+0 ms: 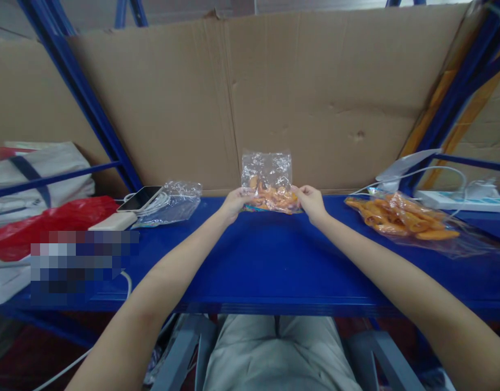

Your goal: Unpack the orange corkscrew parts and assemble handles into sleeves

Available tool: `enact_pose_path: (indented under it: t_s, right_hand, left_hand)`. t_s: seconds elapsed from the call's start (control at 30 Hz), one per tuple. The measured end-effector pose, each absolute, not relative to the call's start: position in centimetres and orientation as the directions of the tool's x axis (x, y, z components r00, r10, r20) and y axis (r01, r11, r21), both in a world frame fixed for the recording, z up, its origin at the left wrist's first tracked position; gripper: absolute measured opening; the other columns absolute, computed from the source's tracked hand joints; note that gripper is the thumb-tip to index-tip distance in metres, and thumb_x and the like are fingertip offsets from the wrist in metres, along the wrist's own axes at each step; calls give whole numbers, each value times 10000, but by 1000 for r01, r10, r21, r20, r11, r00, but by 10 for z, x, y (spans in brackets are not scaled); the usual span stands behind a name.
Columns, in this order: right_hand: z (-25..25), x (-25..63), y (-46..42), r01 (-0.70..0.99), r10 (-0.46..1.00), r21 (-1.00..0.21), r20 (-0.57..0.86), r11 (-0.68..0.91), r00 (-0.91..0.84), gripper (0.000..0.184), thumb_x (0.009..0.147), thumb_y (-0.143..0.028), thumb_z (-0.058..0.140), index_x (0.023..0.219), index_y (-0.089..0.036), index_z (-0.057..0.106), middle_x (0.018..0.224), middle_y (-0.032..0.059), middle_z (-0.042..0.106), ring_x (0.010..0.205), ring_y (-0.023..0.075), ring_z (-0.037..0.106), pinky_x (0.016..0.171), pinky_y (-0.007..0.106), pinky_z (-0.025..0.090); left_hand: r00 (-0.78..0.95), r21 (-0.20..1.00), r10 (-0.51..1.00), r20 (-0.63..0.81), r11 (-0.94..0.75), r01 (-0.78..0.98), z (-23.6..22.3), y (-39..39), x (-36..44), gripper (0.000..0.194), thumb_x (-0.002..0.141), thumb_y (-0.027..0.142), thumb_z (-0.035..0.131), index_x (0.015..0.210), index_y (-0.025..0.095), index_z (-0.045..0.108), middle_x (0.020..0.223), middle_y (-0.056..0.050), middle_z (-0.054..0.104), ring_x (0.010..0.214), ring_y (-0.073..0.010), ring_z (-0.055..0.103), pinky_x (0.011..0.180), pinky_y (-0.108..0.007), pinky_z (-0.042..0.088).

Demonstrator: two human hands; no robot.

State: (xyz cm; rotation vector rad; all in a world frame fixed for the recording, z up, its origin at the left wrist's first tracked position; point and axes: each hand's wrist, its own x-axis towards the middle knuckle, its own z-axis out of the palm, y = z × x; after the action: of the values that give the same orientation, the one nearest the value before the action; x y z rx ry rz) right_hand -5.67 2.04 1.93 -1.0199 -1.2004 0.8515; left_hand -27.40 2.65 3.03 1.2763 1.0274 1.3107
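Observation:
Between my two hands is a clear plastic bag (267,184) with small orange pieces in its lower part; its upper part is see-through. My left hand (235,203) is closed on the bag's left edge, thumb on the near face. On the opposite edge my right hand (311,202) pinches the bag the same way. The bag is tilted up toward me over the blue shelf (274,260), against the cardboard behind. Fingers behind the bag are hidden.
A larger clear bag of orange pieces (404,216) lies right, near a white power strip (469,200). On the left are a crumpled clear bag (174,202), a phone (140,199) with a coiled white cable, and a red bag (58,222). Cardboard (307,98) stands behind.

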Motion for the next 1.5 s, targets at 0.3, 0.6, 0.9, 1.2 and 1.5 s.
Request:
enact_pose_path:
  t_s: [0.3, 0.6, 0.9, 1.2, 1.5]
  right_hand:
    - [22, -51, 19, -247, 997, -965, 79, 82, 24, 222, 826, -304, 739, 754, -203, 554, 655, -22, 623, 559, 109, 601, 496, 216, 519]
    - [17, -47, 31, -110, 887, -919, 327, 379, 325, 304, 820, -489, 683, 694, -243, 556, 408, -103, 383, 326, 101, 343, 320, 234, 280]
    - [13, -40, 39, -102, 867, -885, 414, 455, 278, 402, 767, -588, 716, 719, -206, 598, 469, -80, 499, 305, 80, 395, 304, 221, 322]
    - [17, -43, 33, -316, 909, -870, 285, 378, 304, 290, 852, -461, 694, 972, -200, 659, 694, -40, 652, 456, 91, 625, 461, 203, 538]
    - [20, -50, 30, -371, 930, -868, 234, 331, 282, 181, 855, -364, 698, 833, -186, 673, 691, -33, 650, 487, 75, 571, 413, 180, 478]
  left_hand:
    - [259, 997, 962, 82, -82, -11, 16, 24, -272, 154, 716, 69, 760, 797, 147, 654, 703, -27, 736, 552, -139, 701, 479, -194, 508]
    - [204, 996, 975, 88, -88, -9, 14, 24, -266, 269, 708, 243, 838, 780, 167, 591, 600, 11, 694, 437, -125, 641, 402, -182, 461]
    - [-51, 982, 984, 171, -174, -68, 19, 18, -260, 304, 828, 323, 744, 1022, 175, 562, 819, -9, 720, 449, -87, 627, 414, -170, 447]
    - [236, 983, 972, -17, 59, -171, 11, 0, -236, 560, 876, 651, 557, 1142, 162, 622, 1170, -165, 714, 769, -202, 734, 494, -233, 530]
    - [306, 998, 950, 67, -68, -7, -1, 5, -236, 216, 857, 326, 721, 919, 119, 711, 843, -109, 775, 655, -140, 694, 512, -195, 482]
